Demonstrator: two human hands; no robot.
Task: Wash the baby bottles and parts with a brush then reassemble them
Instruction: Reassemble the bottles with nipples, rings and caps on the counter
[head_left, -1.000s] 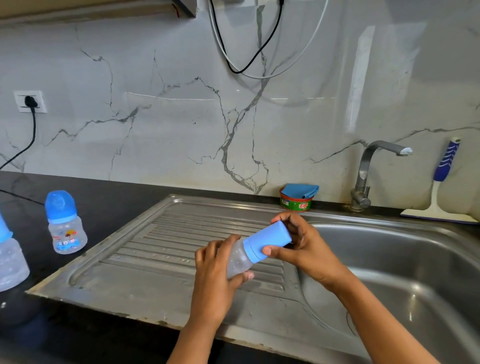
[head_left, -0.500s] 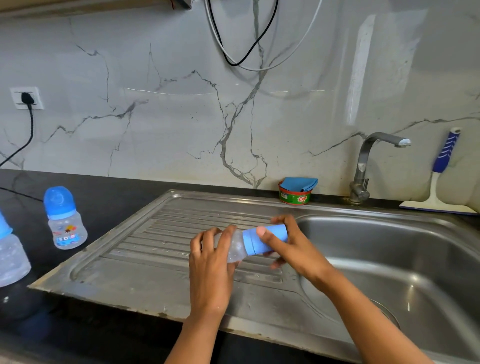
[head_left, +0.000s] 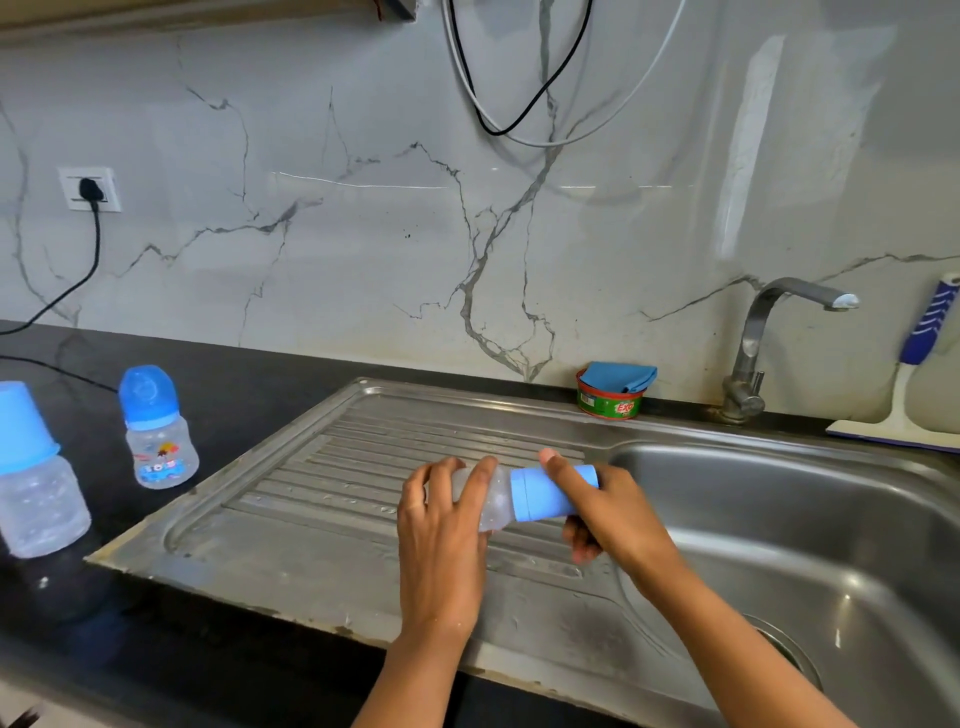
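I hold a small clear baby bottle (head_left: 493, 501) sideways over the ribbed steel drainboard (head_left: 332, 467). My left hand (head_left: 441, 530) grips its clear body. My right hand (head_left: 608, 512) grips its blue cap (head_left: 540, 493), thumb on top. Two more capped bottles stand upright on the black counter at left: one with a printed picture (head_left: 156, 431) and a larger one (head_left: 36, 473) at the frame's edge. No brush is in view.
The sink basin (head_left: 779, 519) lies to the right, with a tap (head_left: 763, 343) behind it. A green soap tub with a blue cloth (head_left: 613, 389) sits by the wall. A squeegee (head_left: 914, 384) leans at far right. A plugged cable (head_left: 78, 280) runs across the left counter.
The bottle has tipped from cap-up at an angle to nearly level and dropped lower. My right hand's grip has shifted round the cap.
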